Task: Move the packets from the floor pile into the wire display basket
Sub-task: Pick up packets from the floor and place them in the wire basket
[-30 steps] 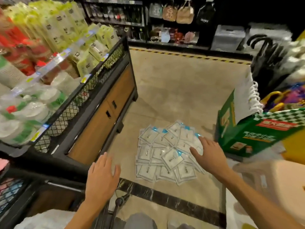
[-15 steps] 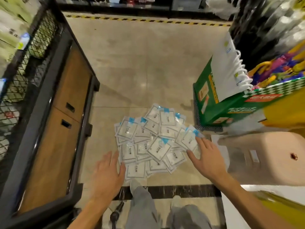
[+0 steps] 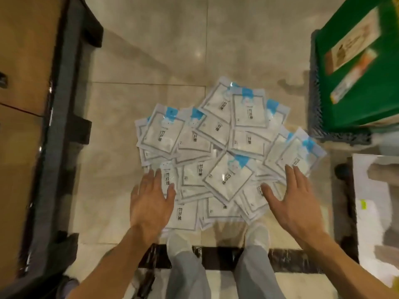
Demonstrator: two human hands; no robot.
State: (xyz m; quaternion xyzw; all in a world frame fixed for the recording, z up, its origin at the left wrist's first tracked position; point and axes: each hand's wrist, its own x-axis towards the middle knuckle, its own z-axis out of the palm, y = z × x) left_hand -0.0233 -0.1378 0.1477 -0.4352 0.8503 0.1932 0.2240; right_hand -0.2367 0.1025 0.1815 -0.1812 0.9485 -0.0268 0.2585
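We see the left hand (image 3: 151,203) and right hand (image 3: 291,199) spread flat, gripping nothing. Between and just beyond them lies the pile of packets (image 3: 224,147).

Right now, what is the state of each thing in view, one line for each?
Packet pile: on the floor, loose and overlapping, none lifted.
Left hand: open, fingers straight, over the pile's near-left edge.
Right hand: open, fingers spread, over the pile's near-right edge.
Green carton: standing on the floor, right of the pile.
Display stand: left of the pile, only its base showing.
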